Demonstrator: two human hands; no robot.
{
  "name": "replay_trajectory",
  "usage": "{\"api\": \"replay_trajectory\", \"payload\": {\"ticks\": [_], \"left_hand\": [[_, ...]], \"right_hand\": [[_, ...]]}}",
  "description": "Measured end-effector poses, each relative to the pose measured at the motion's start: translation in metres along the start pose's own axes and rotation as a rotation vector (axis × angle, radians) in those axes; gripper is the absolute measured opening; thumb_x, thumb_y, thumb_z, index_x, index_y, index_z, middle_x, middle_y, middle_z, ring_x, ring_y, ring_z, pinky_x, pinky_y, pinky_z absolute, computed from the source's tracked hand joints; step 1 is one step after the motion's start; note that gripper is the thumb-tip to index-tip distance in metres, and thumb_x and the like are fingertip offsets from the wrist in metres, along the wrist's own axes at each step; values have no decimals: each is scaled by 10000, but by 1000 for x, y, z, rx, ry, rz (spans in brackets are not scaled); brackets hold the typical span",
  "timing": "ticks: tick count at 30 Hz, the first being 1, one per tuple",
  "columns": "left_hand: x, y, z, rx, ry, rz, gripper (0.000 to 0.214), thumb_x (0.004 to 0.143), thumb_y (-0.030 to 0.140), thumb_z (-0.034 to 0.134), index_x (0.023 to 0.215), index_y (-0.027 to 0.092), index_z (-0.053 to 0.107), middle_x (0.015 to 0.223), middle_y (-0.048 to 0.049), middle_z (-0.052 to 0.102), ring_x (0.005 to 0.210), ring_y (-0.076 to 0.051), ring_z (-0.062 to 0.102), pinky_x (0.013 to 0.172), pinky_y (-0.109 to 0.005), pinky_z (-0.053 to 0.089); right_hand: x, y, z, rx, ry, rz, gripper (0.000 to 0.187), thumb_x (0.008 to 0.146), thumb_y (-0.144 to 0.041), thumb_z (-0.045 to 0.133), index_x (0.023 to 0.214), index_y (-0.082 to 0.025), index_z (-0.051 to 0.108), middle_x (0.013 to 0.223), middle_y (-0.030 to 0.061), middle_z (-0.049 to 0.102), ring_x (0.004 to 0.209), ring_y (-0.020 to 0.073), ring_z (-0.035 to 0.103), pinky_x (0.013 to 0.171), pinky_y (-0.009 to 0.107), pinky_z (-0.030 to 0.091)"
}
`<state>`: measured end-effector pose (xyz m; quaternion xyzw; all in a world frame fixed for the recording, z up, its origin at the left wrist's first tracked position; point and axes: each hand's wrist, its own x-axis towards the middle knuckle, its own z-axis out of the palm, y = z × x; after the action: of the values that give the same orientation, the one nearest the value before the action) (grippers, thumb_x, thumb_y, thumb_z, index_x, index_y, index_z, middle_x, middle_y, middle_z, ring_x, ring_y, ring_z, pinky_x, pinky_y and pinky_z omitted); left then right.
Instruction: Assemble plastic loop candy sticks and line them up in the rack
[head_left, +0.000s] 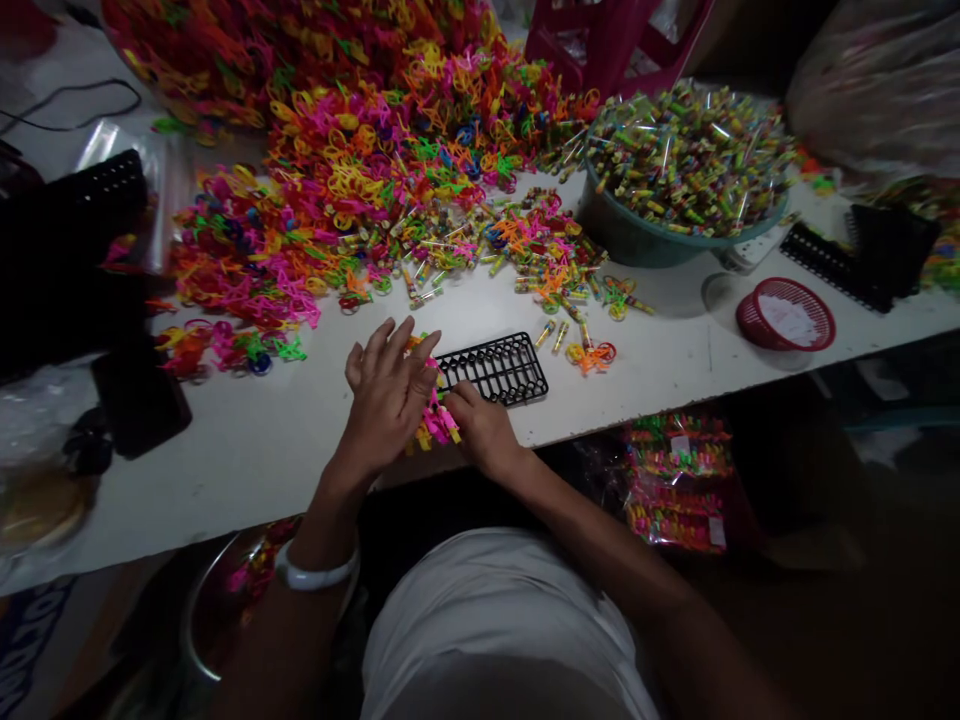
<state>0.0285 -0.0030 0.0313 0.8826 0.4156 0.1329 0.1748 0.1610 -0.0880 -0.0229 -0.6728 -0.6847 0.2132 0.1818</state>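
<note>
My left hand (388,392) lies flat, fingers stretched out, on a small bunch of pink, yellow and orange plastic pieces (437,422) at the near edge of the white table (262,440). My right hand (484,425) is curled against the same bunch from the right, fingers pinched at the left end of a black plastic grid tray (499,368). What the right fingers grip is hidden. A white bangle (315,575) sits on my left wrist.
A big heap of bright plastic rings and toys (352,170) covers the far table. A teal basin (637,235) of small wrapped tubes stands back right, a red basket (785,314) beside it. Black trays (862,255) lie far right, dark objects at left. Bagged toys (679,480) sit below the table.
</note>
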Motion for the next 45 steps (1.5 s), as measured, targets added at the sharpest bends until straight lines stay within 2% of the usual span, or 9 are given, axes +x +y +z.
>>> {"api": "replay_trajectory", "payload": {"ticks": [8, 11, 14, 18, 21, 28, 35, 41, 45], "left_hand": [[4, 8, 4, 221, 10, 15, 510, 947, 475, 381, 1402, 254, 452, 1520, -146, 340, 1426, -318, 237, 1139, -576, 133], [4, 9, 3, 242, 12, 27, 488, 961, 450, 350, 1398, 261, 458, 1518, -140, 346, 1421, -318, 251, 1130, -581, 156], [4, 8, 3, 241, 6, 36, 488, 965, 456, 337, 1396, 262, 460, 1522, -133, 343, 1423, -316, 250, 1129, -581, 173], [5, 5, 4, 235, 16, 47, 495, 962, 455, 345, 1392, 242, 469, 1521, -143, 344, 1418, -325, 262, 1132, -586, 173], [4, 2, 4, 230, 7, 64, 504, 954, 471, 365, 1397, 252, 464, 1535, -134, 325, 1421, -328, 262, 1138, -586, 158], [5, 3, -2, 226, 11, 73, 557, 973, 487, 293, 1468, 236, 334, 1566, -140, 256, 1458, -323, 189, 1126, -643, 56], [11, 9, 4, 235, 42, 77, 518, 999, 446, 238, 1411, 191, 420, 1542, -105, 326, 1451, -246, 237, 1174, -514, 123], [10, 7, 4, 221, 49, 73, 498, 1003, 414, 237, 1411, 198, 426, 1535, -88, 345, 1447, -232, 249, 1181, -484, 130], [11, 7, 4, 221, 39, 73, 509, 1005, 410, 219, 1415, 185, 421, 1537, -95, 339, 1444, -240, 254, 1177, -490, 135]], "right_hand": [[9, 13, -1, 98, -57, -87, 214, 939, -191, 483, 1076, -226, 644, 1140, 48, 646, 893, 170, 633, 705, 249, 473], [3, 43, -26, 163, 201, 26, 220, 919, -169, 508, 1076, -207, 657, 1005, 55, 668, 948, 175, 620, 824, 266, 477], [-2, 96, -70, -4, 474, 262, 302, 910, -114, 436, 1067, -201, 680, 1037, 83, 648, 972, 205, 598, 812, 304, 470], [-8, 161, -121, -309, 290, 208, 278, 850, -89, 493, 940, -208, 728, 1102, 91, 609, 997, 235, 561, 775, 310, 435], [-18, 178, -131, -359, 185, 216, 152, 843, -172, 579, 862, -195, 728, 1037, 92, 610, 907, 223, 573, 697, 294, 411], [-40, 162, -112, -176, 260, 312, 121, 856, -244, 558, 890, -171, 649, 887, 90, 631, 780, 202, 573, 690, 304, 413], [-18, 108, -81, 259, 408, 255, 194, 807, -271, 540, 974, -183, 583, 854, 46, 637, 676, 158, 554, 669, 294, 452], [22, 53, -27, 928, 214, 243, 218, 795, -378, 605, 924, -206, 567, 756, -2, 626, 621, 163, 617, 576, 281, 496], [48, 35, -11, 967, 180, 195, 176, 825, -311, 592, 972, -214, 576, 771, -8, 648, 535, 145, 601, 524, 264, 484]]}}
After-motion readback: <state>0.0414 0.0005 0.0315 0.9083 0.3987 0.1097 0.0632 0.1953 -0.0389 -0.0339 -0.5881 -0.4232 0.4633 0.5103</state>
